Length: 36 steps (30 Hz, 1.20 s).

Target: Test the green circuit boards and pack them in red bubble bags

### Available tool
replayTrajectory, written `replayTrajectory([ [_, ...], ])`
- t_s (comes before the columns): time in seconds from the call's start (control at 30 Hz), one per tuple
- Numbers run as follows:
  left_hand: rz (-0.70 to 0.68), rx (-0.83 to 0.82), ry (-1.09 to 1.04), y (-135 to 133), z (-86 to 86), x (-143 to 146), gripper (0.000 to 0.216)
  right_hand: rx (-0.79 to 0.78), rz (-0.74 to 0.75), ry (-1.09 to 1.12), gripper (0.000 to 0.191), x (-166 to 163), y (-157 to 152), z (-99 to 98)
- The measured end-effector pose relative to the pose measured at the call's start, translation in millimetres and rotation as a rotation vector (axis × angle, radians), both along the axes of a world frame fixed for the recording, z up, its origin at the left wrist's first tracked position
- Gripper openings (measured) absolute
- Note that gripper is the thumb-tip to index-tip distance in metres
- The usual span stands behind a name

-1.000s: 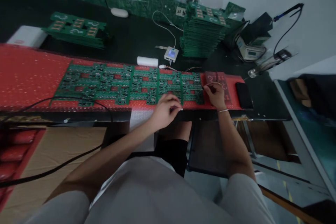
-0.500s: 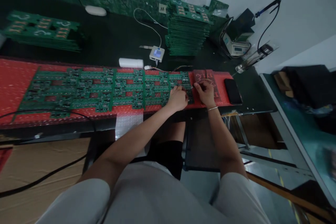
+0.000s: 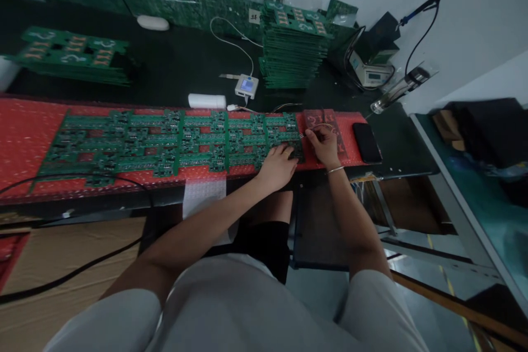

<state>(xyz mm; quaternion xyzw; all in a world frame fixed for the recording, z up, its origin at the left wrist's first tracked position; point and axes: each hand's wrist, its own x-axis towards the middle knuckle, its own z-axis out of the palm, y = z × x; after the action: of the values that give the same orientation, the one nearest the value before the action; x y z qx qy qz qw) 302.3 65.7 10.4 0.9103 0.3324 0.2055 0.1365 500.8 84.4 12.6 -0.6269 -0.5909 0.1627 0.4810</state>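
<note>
Pinching thin wires [image 3: 325, 124] in the closed right hand [image 3: 324, 148], at the right end of the circuit boards [image 3: 193, 159]. Resting the left hand [image 3: 278, 166], loosely open, on these boards, spread flat across red bubble wrap [image 3: 25, 137] on the worktop [image 3: 177, 66].

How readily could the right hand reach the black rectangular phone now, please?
Likely yes: nothing tall separates the right hand from the phone, though that hand may first have to release thin curved wires.
</note>
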Motion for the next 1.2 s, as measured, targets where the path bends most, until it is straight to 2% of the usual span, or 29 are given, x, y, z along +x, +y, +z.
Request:
replayTrajectory([
  [0.13,-0.043,0.073,0.022,-8.6,-3.9,-5.5,0.029,-0.033,0.04,-0.033,0.043,3.0,1.6,7.4],
  [0.27,-0.039,0.043,0.052,-5.1,-1.3,-3.1,0.031,-0.066,0.207,-0.095,0.033,-9.2,2.4,18.5],
  [0.37,-0.061,0.023,0.052,-7.1,2.3,-9.3,0.034,-0.08,0.319,-0.116,0.028,-25.7,4.6,19.6],
  [0.5,-0.148,0.068,-0.02,-28.3,1.5,-40.8,0.053,-0.106,0.364,-0.155,0.026,-40.0,8.4,12.8],
  [0.57,-0.156,0.071,-0.061,-43.1,-1.8,-64.6,0.052,-0.106,0.381,-0.168,0.026,-42.0,9.6,9.7],
  [0.7,-0.015,0.027,-0.143,-62.6,-11.5,-116.8,0.035,-0.116,0.397,-0.208,0.024,-41.8,9.6,8.0],
  [0.9,0.231,0.065,-0.229,-61.8,-21.5,-179.6,0.023,-0.054,0.423,-0.299,0.021,-41.1,8.6,8.0],
  [1.07,0.336,0.076,-0.243,-63.0,-25.2,-206.2,0.02,-0.052,0.426,-0.382,0.021,-42.0,10.0,4.4],
  [1.2,0.328,-0.001,-0.221,-68.3,-29.1,-211.3,0.015,-0.033,0.381,-0.33,0.025,-43.9,10.6,-2.5],
])
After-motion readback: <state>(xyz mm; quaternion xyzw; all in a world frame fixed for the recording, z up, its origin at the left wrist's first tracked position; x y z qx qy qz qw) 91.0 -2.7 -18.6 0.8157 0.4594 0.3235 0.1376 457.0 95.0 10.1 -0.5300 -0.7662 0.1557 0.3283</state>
